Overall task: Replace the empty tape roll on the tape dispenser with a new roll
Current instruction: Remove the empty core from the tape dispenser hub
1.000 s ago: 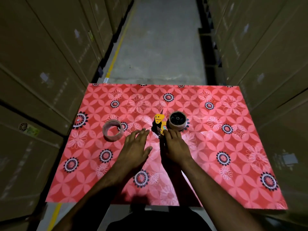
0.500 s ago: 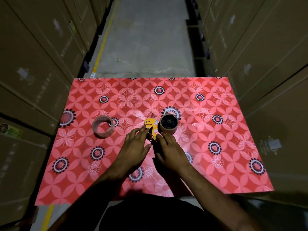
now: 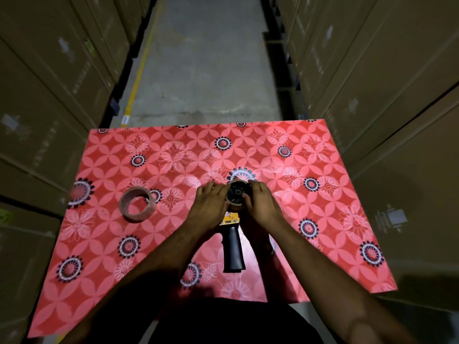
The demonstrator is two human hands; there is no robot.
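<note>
The tape dispenser point(image 3: 233, 249) lies on the red patterned table point(image 3: 323, 219), its black handle pointing toward me and a yellow part near its head. The empty roll core point(image 3: 237, 193) sits on the dispenser's hub at the far end. My left hand point(image 3: 211, 207) presses on the dispenser's head from the left, fingertips touching the core's rim. My right hand point(image 3: 263, 204) cups the core from the right, fingers curled round it. A new roll of brownish tape point(image 3: 137, 204) lies flat on the table well to the left, apart from both hands.
Tall stacks of cardboard boxes point(image 3: 62, 95) wall in the table on both sides. A concrete aisle floor point(image 3: 206, 70) with a yellow line runs away beyond the table's far edge.
The dispenser has been turned so that its handle points toward me. Both hands moved forward from beside the dispenser onto its head and the core.
</note>
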